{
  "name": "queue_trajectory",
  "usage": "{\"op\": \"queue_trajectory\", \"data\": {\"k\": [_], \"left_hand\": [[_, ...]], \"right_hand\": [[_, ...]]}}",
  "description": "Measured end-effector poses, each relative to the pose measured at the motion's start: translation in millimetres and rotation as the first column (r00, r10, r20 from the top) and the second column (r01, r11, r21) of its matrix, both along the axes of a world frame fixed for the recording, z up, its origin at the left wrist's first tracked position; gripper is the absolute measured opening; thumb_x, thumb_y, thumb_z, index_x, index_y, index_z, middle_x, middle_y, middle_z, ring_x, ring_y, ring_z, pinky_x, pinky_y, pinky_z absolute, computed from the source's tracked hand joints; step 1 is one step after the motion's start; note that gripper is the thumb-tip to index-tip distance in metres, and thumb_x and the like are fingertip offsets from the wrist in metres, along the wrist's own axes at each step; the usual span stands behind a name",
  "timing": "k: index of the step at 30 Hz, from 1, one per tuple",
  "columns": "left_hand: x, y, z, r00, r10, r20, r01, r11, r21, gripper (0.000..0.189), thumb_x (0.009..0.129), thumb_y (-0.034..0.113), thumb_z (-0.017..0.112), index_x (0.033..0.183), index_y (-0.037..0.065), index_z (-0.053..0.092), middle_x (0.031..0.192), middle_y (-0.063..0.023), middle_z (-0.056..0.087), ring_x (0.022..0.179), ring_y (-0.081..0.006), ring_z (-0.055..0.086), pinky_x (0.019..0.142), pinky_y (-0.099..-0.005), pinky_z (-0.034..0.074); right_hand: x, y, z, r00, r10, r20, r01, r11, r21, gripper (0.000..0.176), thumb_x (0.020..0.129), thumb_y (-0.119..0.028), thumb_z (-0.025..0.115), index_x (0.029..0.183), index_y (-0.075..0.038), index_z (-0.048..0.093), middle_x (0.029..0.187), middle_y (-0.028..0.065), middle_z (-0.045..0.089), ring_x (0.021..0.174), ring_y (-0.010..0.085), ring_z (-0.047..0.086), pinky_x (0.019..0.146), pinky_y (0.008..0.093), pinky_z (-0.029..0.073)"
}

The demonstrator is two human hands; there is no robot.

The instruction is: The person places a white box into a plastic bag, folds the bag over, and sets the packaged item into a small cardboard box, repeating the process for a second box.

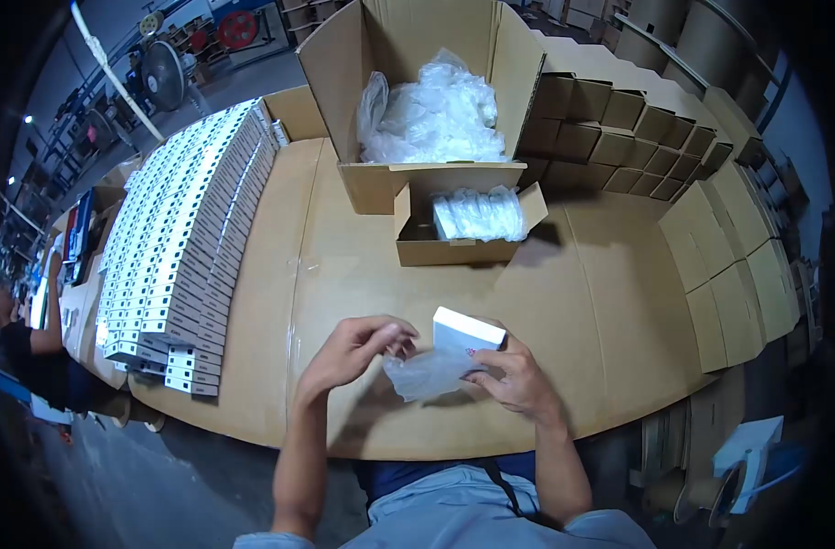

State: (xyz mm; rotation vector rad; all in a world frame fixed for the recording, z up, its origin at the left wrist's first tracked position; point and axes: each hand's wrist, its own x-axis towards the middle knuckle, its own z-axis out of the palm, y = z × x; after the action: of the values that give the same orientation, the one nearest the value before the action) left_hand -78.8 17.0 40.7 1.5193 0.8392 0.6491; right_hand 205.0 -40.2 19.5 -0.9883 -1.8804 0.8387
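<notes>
Well | left hand point(358, 348): grip pinched the clear bag point(427, 375) | right hand point(518, 375): grip held the white box point(468, 331) | both over the counter point(600, 302).

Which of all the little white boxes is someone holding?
The lone white box gripped by the right hand, while the left hand pinches a clear plastic bag beside it. The others sit untouched in stacked rows on the left.

free: bare table point(600, 284) ahead-right | blocked: small carton point(454, 252) ahead, white box rows point(189, 229) left
</notes>
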Motion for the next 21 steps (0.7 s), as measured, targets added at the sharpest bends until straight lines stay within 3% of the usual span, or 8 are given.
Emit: {"op": "queue_trajectory", "data": {"k": [4,5,8,9,14,15,18,21], "left_hand": [[14.8,8.3,17.3,0.896,-0.368,-0.25,0.392,0.918,0.056,0.029,0.101,0.022,0.065,0.118,-0.001,0.069,0.094,-0.0082,0.072,0.08,-0.0136,0.066,0.073,-0.0298,0.055],[21.2,6.1,19.7,0.905,-0.361,-0.225,0.386,0.919,0.08,0.029,0.094,0.02,0.073,0.116,0.0,0.07,0.092,-0.0078,0.071,0.075,-0.0126,0.064,0.068,-0.0308,0.054],[27.0,9.5,8.7,0.909,-0.299,-0.289,0.364,0.909,0.204,0.027,0.093,0.016,0.073,0.114,-0.001,0.069,0.088,-0.0061,0.069,0.075,-0.0112,0.062,0.067,-0.0305,0.053],[29.9,8.0,5.0,0.955,-0.225,-0.196,0.271,0.927,0.258,0.02,0.092,0.012,0.074,0.106,-0.001,0.067,0.084,-0.0029,0.066,0.072,-0.008,0.059,0.061,-0.0274,0.05],[18.0,6.9,17.3,0.994,0.083,-0.075,-0.075,0.992,0.101,0.013,0.092,0.004,0.073,0.093,0.001,0.061,0.082,0.0023,0.058,0.063,-0.0015,0.053,0.052,-0.0196,0.041],[15.0,7.5,16.5,0.993,0.115,-0.025,-0.114,0.991,0.064,0.013,0.092,0.005,0.074,0.094,0.001,0.061,0.082,0.0025,0.058,0.065,-0.0013,0.052,0.053,-0.0193,0.041],[12.4,7.8,8.5,0.991,0.111,0.075,-0.115,0.992,0.053,0.013,0.093,0.006,0.073,0.096,0.001,0.06,0.083,0.003,0.057,0.069,-0.0012,0.052,0.055,-0.0189,0.041],[17.5,4.8,7.3,0.99,0.088,0.107,-0.094,0.994,0.056,0.012,0.096,0.008,0.07,0.097,0.001,0.06,0.084,0.003,0.057,0.073,-0.0014,0.052,0.057,-0.019,0.041]], "right_hand": [[4.7,8.5,17.6,0.991,0.083,0.104,-0.083,0.997,-0.009,0.025,0.073,-0.003,0.084,0.095,0.003,0.071,0.136,0.0245,0.056,0.117,0.0398,0.061,0.099,0.0405,0.051],[5.2,9.3,19.5,0.988,0.084,0.129,-0.083,0.996,-0.019,0.024,0.074,-0.003,0.083,0.094,0.002,0.072,0.136,0.0245,0.056,0.117,0.0399,0.061,0.1,0.0404,0.051],[7.4,11.1,22.1,0.981,0.106,0.162,-0.101,0.994,-0.036,0.02,0.077,-0.004,0.081,0.094,0.0,0.072,0.138,0.0244,0.055,0.118,0.04,0.061,0.1,0.0415,0.05],[8.2,10.8,20.3,0.987,0.079,0.136,-0.069,0.995,-0.079,0.019,0.078,-0.005,0.081,0.094,0.0,0.072,0.134,0.0238,0.056,0.115,0.0394,0.062,0.099,0.0415,0.05],[20.0,0.3,8.2,0.986,-0.025,0.167,0.08,0.94,-0.33,0.016,0.082,-0.012,0.081,0.093,-0.004,0.073,0.11,0.0192,0.063,0.1,0.0359,0.063,0.088,0.0403,0.051],[19.9,0.3,0.3,0.991,-0.056,0.122,0.092,0.948,-0.305,0.019,0.081,-0.018,0.083,0.094,-0.006,0.074,0.1,0.0164,0.063,0.093,0.0318,0.063,0.082,0.0386,0.051],[15.7,-4.6,-9.7,0.985,-0.172,0.007,0.165,0.931,-0.325,0.022,0.082,-0.02,0.083,0.095,-0.006,0.074,0.104,0.0174,0.063,0.095,0.0295,0.063,0.082,0.039,0.051],[-2.4,-5.1,20.7,0.964,-0.259,0.056,0.265,0.95,-0.166,0.025,0.082,-0.021,0.084,0.096,-0.004,0.074,0.105,0.0178,0.063,0.096,0.0281,0.062,0.083,0.0391,0.05]]}}
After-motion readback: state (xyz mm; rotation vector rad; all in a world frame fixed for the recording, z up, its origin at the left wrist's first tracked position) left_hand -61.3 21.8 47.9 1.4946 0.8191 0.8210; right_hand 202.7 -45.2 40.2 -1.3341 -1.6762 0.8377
